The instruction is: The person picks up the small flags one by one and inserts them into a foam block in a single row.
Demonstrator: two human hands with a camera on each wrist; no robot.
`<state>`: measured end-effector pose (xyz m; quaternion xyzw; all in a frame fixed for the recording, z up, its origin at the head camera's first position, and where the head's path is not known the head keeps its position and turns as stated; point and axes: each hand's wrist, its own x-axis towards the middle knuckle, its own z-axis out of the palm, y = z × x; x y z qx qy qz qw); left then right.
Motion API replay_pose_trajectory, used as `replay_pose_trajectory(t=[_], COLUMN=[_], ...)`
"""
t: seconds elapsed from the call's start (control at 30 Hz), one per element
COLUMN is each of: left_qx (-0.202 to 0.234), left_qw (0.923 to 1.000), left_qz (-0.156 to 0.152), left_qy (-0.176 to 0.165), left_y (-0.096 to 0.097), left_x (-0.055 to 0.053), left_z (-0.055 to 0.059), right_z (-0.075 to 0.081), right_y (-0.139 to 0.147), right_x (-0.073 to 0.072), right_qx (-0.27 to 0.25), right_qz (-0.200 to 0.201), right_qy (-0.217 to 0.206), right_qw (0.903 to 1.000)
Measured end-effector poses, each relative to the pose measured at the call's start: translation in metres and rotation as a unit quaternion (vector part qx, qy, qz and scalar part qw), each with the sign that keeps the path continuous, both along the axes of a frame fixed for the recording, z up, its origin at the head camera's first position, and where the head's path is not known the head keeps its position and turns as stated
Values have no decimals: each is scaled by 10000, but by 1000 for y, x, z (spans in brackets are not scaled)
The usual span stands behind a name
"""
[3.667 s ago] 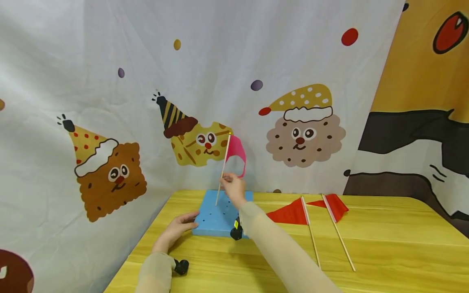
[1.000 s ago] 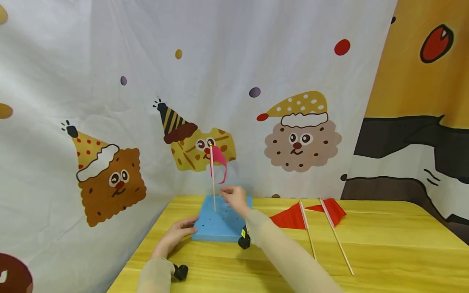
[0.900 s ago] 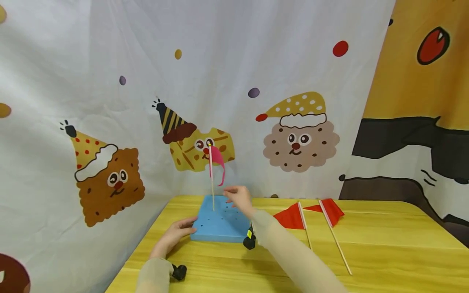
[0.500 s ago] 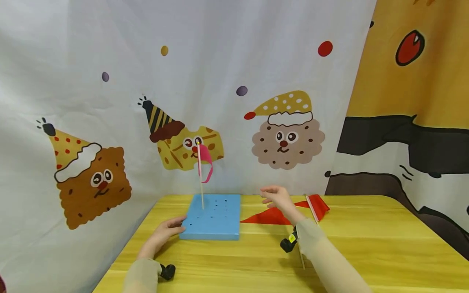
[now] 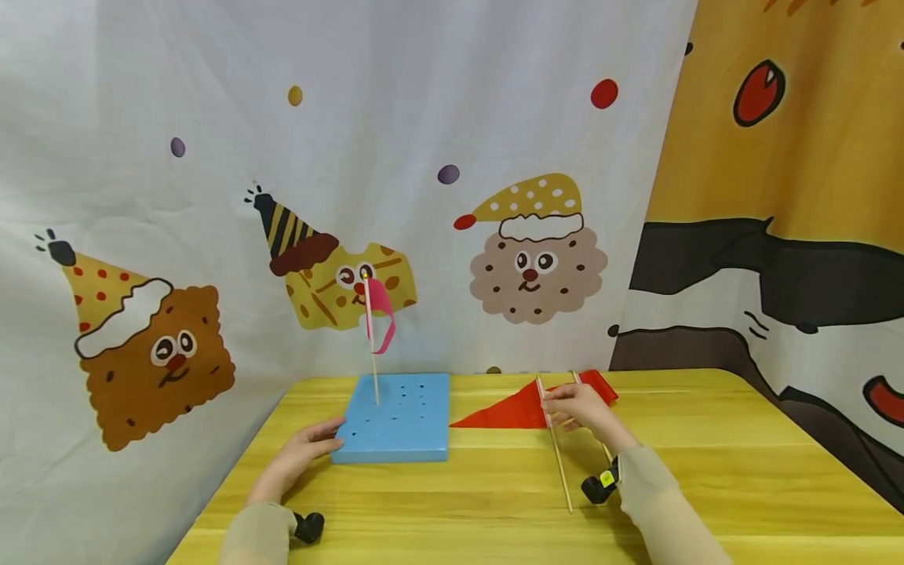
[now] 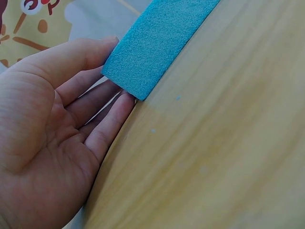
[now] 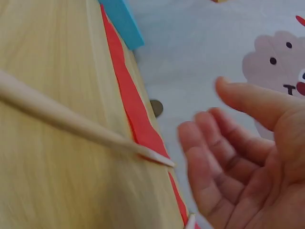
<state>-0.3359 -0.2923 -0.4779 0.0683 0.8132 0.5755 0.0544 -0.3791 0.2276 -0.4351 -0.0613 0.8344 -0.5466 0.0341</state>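
A blue foam board (image 5: 395, 439) with several small holes lies on the table. From it a pink flag (image 5: 380, 298) stands upright on a thin wooden stick. My left hand (image 5: 300, 455) rests against the board's left edge, its fingers nearly straight; in the left wrist view the thumb touches the top corner. Two red flags lie right of the board. Over the nearer red triangular flag (image 5: 504, 412), my right hand (image 5: 582, 408) hovers beside its stick (image 5: 561, 471). In the right wrist view that hand's fingers are loosely bent, apart from the stick. The farther red flag (image 5: 600, 384) is partly hidden behind the hand.
The wooden table (image 5: 424, 518) runs back to a white curtain (image 5: 438, 94) printed with cartoon biscuits. A black wrist camera (image 5: 599, 488) sits below the right hand, and another camera (image 5: 308, 527) is on the left wrist.
My right hand has let go of the pink flag's stick, which stays standing in the board, and has moved right to the red flags. The left hand stays at the board's edge.
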Motion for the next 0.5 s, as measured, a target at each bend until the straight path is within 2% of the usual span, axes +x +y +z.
replay_pose_trajectory(t=[0.17,0.37,0.5], left_qx=[-7,74,89], left_qw=[10000,10000,10000], left_qz=[11,20,30], left_qy=[39,29,14], left_y=[-1,1,0], left_x=[1,0,-1], left_z=[-1,-4,-2], right_z=[-6,-13,-15], right_y=[10,12,8], right_x=[4,10,12], right_qx=[450,1026,1110], right_qz=[182,-226,-412], right_qy=[-206,-493,-630], right_qw=[9986,9932,9910])
